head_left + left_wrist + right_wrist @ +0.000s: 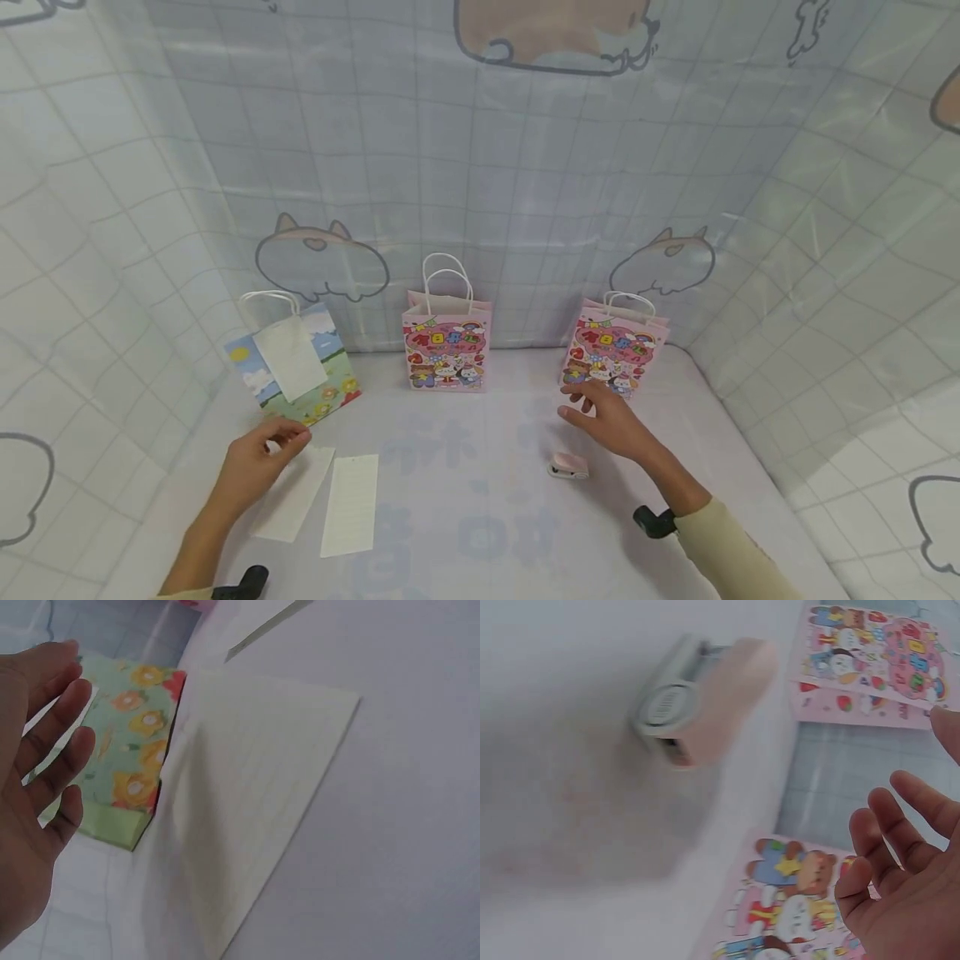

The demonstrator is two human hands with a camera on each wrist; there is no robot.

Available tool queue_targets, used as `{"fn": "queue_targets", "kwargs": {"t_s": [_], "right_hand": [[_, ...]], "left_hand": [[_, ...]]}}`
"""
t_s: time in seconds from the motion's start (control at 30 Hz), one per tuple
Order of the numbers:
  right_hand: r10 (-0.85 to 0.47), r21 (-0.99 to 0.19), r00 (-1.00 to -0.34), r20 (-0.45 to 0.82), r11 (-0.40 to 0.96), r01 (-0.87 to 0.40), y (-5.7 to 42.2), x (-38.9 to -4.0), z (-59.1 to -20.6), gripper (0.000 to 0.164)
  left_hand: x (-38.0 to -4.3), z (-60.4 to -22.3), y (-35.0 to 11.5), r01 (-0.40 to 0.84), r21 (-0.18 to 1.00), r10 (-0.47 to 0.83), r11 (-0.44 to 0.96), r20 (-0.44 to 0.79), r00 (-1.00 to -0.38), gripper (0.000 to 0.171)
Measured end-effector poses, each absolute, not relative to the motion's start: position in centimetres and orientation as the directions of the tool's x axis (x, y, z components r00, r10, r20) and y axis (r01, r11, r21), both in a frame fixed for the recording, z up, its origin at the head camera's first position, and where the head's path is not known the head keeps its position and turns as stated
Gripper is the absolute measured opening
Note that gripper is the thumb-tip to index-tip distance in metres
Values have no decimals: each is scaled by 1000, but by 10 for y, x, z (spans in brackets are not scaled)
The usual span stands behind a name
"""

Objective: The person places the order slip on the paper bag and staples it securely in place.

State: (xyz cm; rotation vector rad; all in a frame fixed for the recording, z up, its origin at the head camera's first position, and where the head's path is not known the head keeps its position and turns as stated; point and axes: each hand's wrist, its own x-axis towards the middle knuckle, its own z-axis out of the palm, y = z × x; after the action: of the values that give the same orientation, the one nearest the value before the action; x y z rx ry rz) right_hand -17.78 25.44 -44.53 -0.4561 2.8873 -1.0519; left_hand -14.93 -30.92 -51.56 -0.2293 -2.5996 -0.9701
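My left hand [255, 467], fingers loosely bent, hovers over a pale paper slip [292, 504] and in front of a blue-and-green paper bag [341, 375]. A white slip [291, 358] lies against that bag's front, its top near the white handle. Beside the first slip lies another pale slip [351, 504], faintly lined. Nothing is between the left fingers in the left wrist view. My right hand [611, 421] is raised with spread, relaxed fingers and holds nothing. Below it on the table sits a small pink-and-white stapler [568, 466]; behind the hand stands a pink cartoon bag [618, 342].
Another pink cartoon bag [447, 354] with white handles stands upright at the back middle. Grid-patterned sheeting [525, 183] with cartoon animals walls in the back and both sides. A pale cloth with faint blue marks covers the table [465, 467].
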Motion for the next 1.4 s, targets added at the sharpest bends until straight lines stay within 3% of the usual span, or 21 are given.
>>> {"fn": "queue_targets", "kwargs": {"t_s": [0.2, 0.4, 0.87, 1.4], "right_hand": [[-308, -641, -944, 115, 703, -307, 245, -192, -432, 46], [-303, -652, -948, 97, 700, -290, 229, -203, -424, 44], [-291, -679, -953, 82, 684, -267, 216, -222, -417, 52], [-293, -691, -956, 31, 685, -232, 198, -253, -405, 59]], "left_hand": [[-147, -522, -291, 312, 524, 162, 793, 313, -936, 19], [-143, -530, -279, 415, 447, 246, 792, 388, -888, 20], [-136, -540, -266, 323, 392, 245, 861, 236, -940, 39], [-133, -534, -261, 297, 365, 242, 882, 191, -951, 40]]}}
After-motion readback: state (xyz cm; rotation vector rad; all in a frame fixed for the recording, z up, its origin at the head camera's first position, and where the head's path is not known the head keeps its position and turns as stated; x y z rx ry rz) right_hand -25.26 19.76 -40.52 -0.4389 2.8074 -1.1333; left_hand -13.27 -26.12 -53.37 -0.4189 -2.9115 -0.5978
